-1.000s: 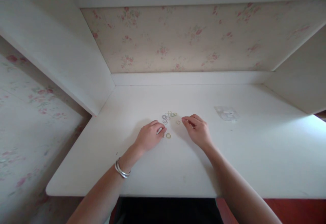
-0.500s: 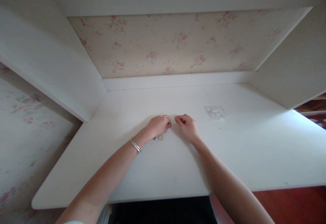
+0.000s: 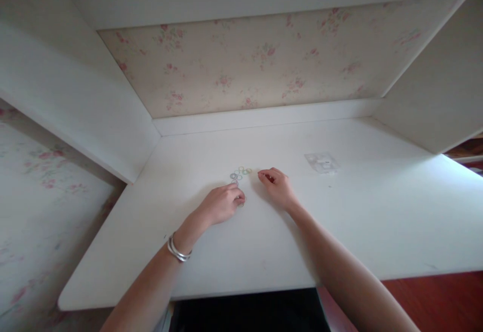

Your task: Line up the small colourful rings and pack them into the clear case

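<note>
Several small thin rings (image 3: 239, 177), pale, grey and yellowish, lie in a loose cluster on the white desktop (image 3: 260, 241). Just below that cluster, my left hand (image 3: 224, 203) rests low with thumb and fingers pinched on a small ring (image 3: 242, 204), which partly shows at the fingertips. A silver bracelet (image 3: 177, 252) circles the left wrist. My right hand (image 3: 277, 187) is right of the cluster, its thumb and fingertips curled together. Whatever those right fingers may hold is hidden or too small to name.
A clear plastic bag (image 3: 322, 163) lies to the right, beyond my right hand. White panels (image 3: 433, 70) stand at either side of the desk, with a low back ledge (image 3: 264, 115) below floral wallpaper. The desk's front edge (image 3: 241, 294) runs close to my forearms.
My left hand has moved down and slightly left, off the cluster, uncovering more rings, and its fingertips now meet a lower ring. The right hand stays nearly still. The view has tilted slightly.
</note>
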Available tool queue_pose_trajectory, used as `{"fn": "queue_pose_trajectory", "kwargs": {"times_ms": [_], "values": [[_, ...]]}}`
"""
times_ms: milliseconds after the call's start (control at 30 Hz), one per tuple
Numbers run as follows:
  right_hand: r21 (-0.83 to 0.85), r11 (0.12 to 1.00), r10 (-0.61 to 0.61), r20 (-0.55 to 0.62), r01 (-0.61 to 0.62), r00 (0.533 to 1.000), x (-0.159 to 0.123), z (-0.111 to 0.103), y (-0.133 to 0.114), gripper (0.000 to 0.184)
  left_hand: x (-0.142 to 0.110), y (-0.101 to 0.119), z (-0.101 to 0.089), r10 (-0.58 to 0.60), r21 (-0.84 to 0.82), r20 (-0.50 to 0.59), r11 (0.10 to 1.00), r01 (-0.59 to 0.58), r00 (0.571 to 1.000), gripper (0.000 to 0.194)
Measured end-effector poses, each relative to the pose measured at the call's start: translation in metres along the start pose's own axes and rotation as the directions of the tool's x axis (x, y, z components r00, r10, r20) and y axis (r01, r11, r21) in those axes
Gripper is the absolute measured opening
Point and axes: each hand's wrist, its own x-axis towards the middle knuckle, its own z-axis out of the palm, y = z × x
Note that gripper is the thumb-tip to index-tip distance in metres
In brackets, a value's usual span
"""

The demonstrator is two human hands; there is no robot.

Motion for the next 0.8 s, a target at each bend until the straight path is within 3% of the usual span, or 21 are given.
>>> {"fn": "queue_pose_trajectory", "kwargs": {"times_ms": [267,800], "values": [[-0.034,0.999,-0.02,0.026,0.021,0.999,-0.004,0.0,-0.003,0.028,-0.014,0.006,0.007,-0.007,0.125,-0.006,0.992,0.008,1.0,0.024],[-0.049,0.998,-0.042,0.046,0.044,0.998,-0.003,0.0,-0.003,0.028,-0.013,0.006,0.011,-0.011,0.162,0.028,0.987,0.007,1.0,0.027]]}}
